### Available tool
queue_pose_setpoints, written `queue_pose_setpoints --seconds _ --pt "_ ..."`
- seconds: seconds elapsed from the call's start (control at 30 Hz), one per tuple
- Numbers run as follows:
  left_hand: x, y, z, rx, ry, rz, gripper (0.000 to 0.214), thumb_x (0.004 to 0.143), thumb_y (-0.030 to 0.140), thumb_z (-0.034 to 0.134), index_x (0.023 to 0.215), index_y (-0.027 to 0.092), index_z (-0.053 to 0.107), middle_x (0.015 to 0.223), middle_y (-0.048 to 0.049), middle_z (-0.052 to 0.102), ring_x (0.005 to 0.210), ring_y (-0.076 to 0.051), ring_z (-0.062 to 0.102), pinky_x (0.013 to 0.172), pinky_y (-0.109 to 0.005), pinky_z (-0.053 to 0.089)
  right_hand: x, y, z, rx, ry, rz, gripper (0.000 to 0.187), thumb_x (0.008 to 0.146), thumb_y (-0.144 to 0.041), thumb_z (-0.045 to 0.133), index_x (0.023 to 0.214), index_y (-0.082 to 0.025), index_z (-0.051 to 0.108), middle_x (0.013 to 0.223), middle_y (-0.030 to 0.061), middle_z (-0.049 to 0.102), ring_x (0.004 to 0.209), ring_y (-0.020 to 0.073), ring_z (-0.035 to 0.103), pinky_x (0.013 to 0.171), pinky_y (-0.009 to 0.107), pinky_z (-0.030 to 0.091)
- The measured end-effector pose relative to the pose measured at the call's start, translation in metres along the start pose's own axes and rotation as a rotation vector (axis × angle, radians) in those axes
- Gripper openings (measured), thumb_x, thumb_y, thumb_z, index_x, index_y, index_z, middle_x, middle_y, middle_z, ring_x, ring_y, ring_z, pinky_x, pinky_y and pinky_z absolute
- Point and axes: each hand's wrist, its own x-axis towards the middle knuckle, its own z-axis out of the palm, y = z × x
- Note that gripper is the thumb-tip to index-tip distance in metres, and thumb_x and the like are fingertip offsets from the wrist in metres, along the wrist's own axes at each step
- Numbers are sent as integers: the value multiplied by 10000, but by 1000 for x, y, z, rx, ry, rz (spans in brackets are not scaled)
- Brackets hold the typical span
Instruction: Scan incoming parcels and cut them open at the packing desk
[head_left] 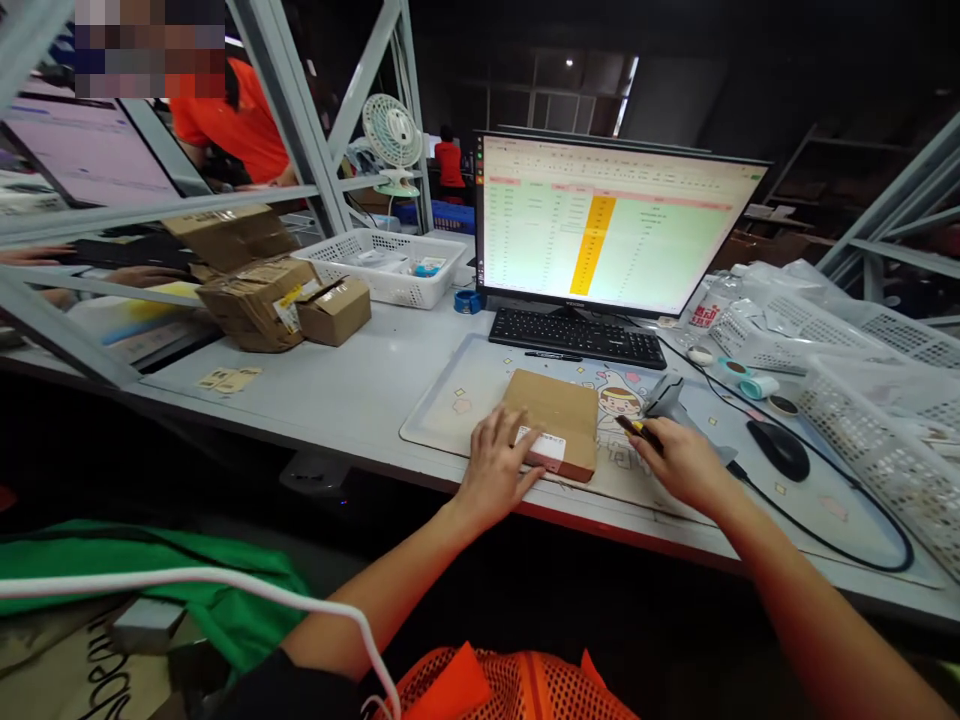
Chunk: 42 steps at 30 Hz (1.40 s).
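Note:
A flat brown cardboard box [559,405] with a white label [546,447] lies on the patterned desk mat near the table's front edge. My left hand [499,465] grips its near left corner, fingers over the top and thumb low against the front side. Just right of the box, my right hand [679,460] is closed around a yellow and black utility knife [636,430]. The knife's tip points left towards the box, apart from it. Behind my right hand stands a grey handheld scanner [667,398], partly hidden.
A keyboard [577,335] and monitor [600,220] stand behind the box. Rightward are a black mouse [778,450], a looping cable and white baskets [877,430]. Cardboard boxes [259,305], a white basket [382,270] and a metal frame are leftward. A person in orange [251,125] works beyond.

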Motion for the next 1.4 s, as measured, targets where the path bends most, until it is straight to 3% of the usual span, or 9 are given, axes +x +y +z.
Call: queue_pose_setpoints --seconds 0.07,0.17,0.3,0.4,0.6,0.93,1.1,1.27,1.4 --pt "-7 5 5 -15 49 59 544 1026 487 660 1509 239 621 1623 -78 497 1544 -373 360 1229 -622 313 21 -7 -21 -72 -24 -71 132 1233 -184 686 1321 -89 665 1214 96 528 1087 209 567 1046 375 546" --pt "-11 11 10 -33 121 48 450 1092 500 547 1457 255 643 1568 -32 564 1490 -291 451 1276 -566 233 54 -43 -41 -173 -87 -174 143 1250 -216 664 1322 -92 654 1163 89 537 1045 203 578 1009 359 562" --pt "-8 14 12 -58 145 16 373 1095 411 555 1420 270 671 1512 -5 614 1461 -270 487 1293 -541 222 88 -110 -49 -279 -187 -301 184 1270 -267 641 1337 -97 655 1052 72 542 981 201 594 981 365 573" --pt "-6 15 12 -57 133 1 371 1095 415 551 1411 273 684 1514 -3 612 1450 -276 498 1309 -538 216 102 -143 -50 -343 -233 -351 160 1235 -225 676 1319 -90 663 1068 78 542 1003 208 592 996 371 567" --pt "-6 17 13 -66 190 12 330 1073 382 606 1355 238 698 1473 -10 639 1422 -272 518 1310 -527 223 110 -152 -46 -409 -276 -372 214 1216 -273 727 1255 -71 668 1055 81 542 977 204 595 961 349 580" --pt "-6 17 13 -68 222 17 317 1054 339 640 1356 245 672 1468 7 637 1409 -260 528 1292 -527 255 114 -160 -47 -451 -213 -419 161 1222 -200 681 1298 -61 652 1077 82 543 1003 209 597 972 358 581" --pt "-9 19 12 -59 207 25 322 1068 358 627 1371 257 665 1456 8 645 1406 -248 525 1286 -518 248 93 -135 -57 -502 -302 -313 232 1232 -281 707 1266 -56 660 1119 104 541 1049 223 588 993 368 572" --pt "4 11 -2 -82 167 50 310 1026 361 687 1308 234 701 1391 -7 672 1313 -262 559 1224 -520 310 46 -47 -63 -576 -437 -74 58 1181 -121 703 1193 -67 684 1034 69 546 963 197 597 958 356 586" --pt "31 -1 -18 -117 -38 82 430 951 520 767 1230 196 727 1262 -42 683 1171 -280 574 1056 -478 455 20 -2 -50 -529 -391 102 214 1287 -288 608 1326 -84 663 1069 79 541 974 207 596 941 370 591"
